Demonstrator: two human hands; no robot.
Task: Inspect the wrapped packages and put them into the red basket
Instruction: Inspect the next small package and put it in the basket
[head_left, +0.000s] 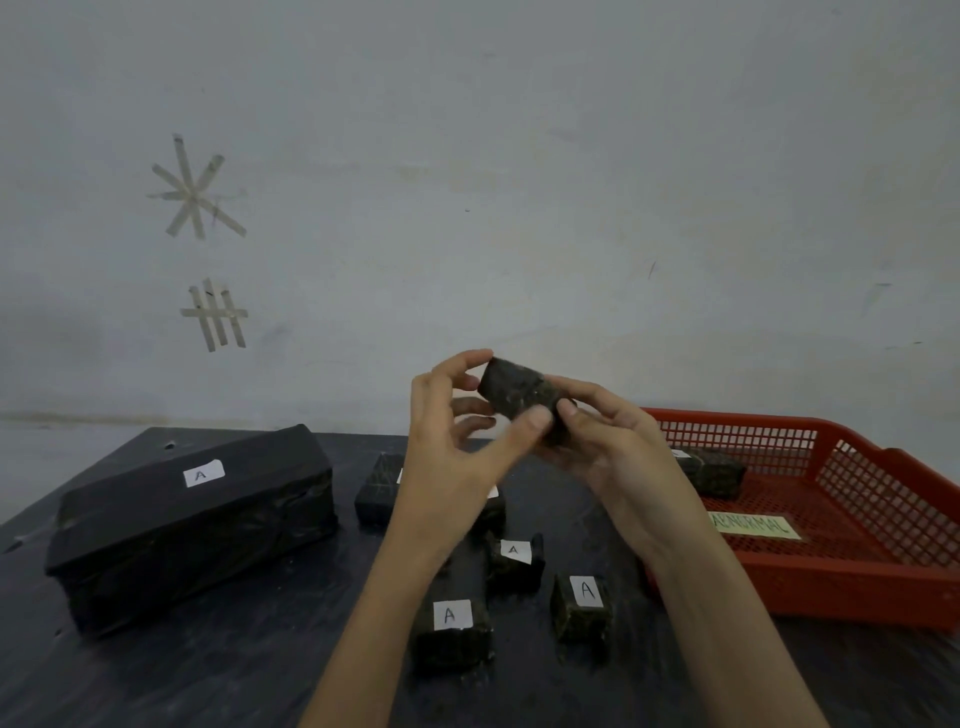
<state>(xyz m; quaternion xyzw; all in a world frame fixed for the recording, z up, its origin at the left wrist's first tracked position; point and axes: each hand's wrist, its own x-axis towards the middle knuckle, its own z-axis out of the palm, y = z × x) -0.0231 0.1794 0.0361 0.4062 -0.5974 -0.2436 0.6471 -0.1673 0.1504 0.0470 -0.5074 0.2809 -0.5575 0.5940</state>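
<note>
Nearest, labelled packages stand on the bench. The red basket holds one wrapped package. The left grip and right grip both pinch a raised package, held up just left of the basket.

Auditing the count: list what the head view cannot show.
Head view only.
1) held package: label side unseen; left hand and right hand cover it partly.
2) table package behind left hand: label mostly covered.
3) basket label: blurred, left end behind right forearm.
4) basket: right end cut by frame edge.
</note>
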